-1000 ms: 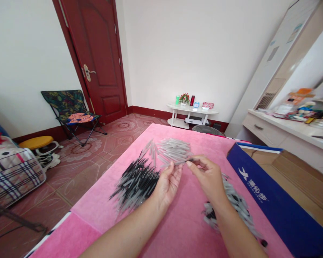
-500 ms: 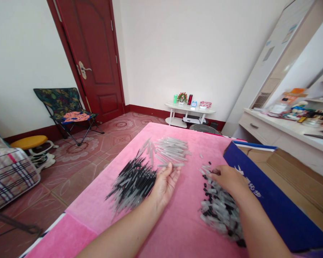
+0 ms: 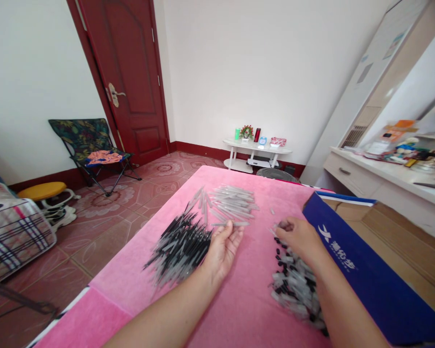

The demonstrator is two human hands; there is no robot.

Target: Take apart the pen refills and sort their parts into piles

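Note:
My left hand is closed in a pinch around a slim grey translucent pen barrel, held level above the pink cloth. Close by to its left lies a heap of thin black pen refills. Just beyond it is a stack of similar grey barrels. My right hand has its fingers pinched together at the far end of a pile of clear pen caps. Small black plugs are mixed among the caps. Whatever lies between the right fingertips is hidden.
A blue cardboard box stands open at the right of the pink-covered table. Behind it is a white dresser with assorted items. A folding chair stands by the red door; a low white stand is against the wall.
My right hand has shifted slightly away from me and left, its fingers now covering the small black plug at the pile's far end. My left hand still holds the pen barrel.

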